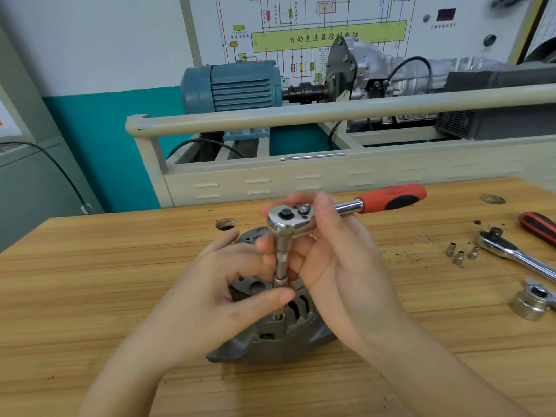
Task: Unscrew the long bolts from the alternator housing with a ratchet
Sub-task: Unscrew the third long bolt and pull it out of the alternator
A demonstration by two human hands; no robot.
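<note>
The alternator housing (pixel 270 335) sits on the wooden tabletop (pixel 90 266). The ratchet (pixel 301 219) stands on an extension bar (pixel 282 260) over its near edge. The right hand (pixel 337 260) closes its grip around the ratchet head; the left hand (pixel 216 284) pinches the bar. Three small sockets (pixel 460 254) lie loose to the right.

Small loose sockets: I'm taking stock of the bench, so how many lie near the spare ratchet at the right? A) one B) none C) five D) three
D: three small loose sockets sit in a cluster on the wooden bench, just left of the spare ratchet.
</note>
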